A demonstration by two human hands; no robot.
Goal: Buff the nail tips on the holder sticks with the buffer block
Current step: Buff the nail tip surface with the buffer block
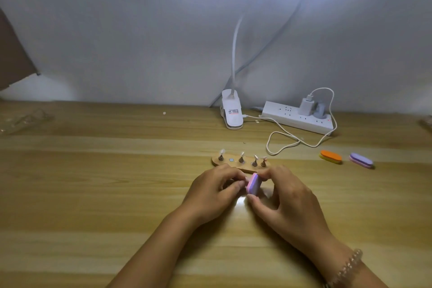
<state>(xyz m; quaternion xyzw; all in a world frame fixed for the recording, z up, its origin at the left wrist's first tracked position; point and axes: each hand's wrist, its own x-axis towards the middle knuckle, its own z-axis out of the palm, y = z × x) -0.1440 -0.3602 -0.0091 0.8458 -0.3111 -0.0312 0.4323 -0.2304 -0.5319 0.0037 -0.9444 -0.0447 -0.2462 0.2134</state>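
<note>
- Pink-and-lilac foam makes up the buffer block (253, 184), which is held on edge just above the wooden desk (93, 194), directly in front of the holder base (216, 161).
- The block is pinched by the right hand (287, 201), with the thumb at its near end and the fingers curled over its far end.
- The left hand (215, 192) is curled beside the block, with its fingertips brought up to the left face. Whether anything is pinched there cannot be told, as that spot is hidden.
- Four holder sticks (241, 158) are stood on the base, each topped by a nail tip (222, 151).
- A round metal disc (231, 159) is seen between the first and second sticks.
- An orange block (330, 156) and a purple block (361, 159) are laid well off to the right.
- A clip lamp (231, 112) and a power strip (297, 119) are set at the back, joined by a white cable (280, 138).
</note>
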